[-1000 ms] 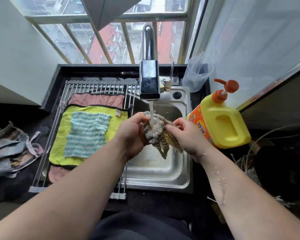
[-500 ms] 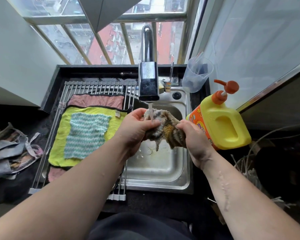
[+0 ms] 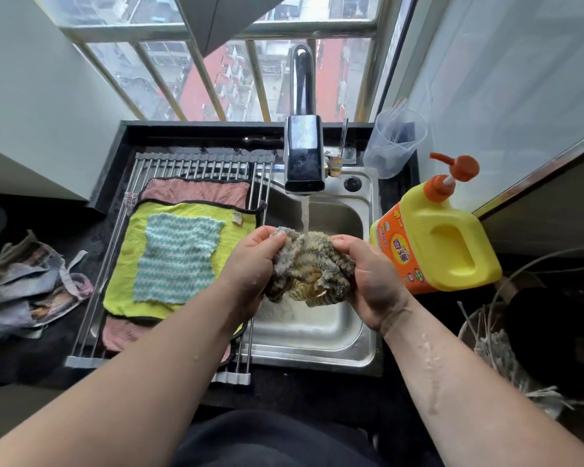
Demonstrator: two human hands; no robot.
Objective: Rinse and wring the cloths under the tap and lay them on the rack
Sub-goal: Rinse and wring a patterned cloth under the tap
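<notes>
Head view, hands: I see left hand [image 3: 252,261] and right hand [image 3: 373,281] both clenched on the bunched brown cloth [image 3: 312,264], one at each end.
Cloth: centre frame, under the stream from the tap [image 3: 304,153], over the sink [image 3: 317,355]; long axis left-right.
Rack [image 3: 199,161]: left of frame; left hand nearer.
Room: bare bars at the rack's top edge; yellow bottle [image 3: 445,244] just beside right hand.

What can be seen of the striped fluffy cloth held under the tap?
The grey and yellow striped fluffy cloth is wet and bunched into a wrinkled lump. The left hand grips its left end, the right hand its right end. Water from the dark boxy tap falls on its top middle. It is held above the steel sink.
</notes>
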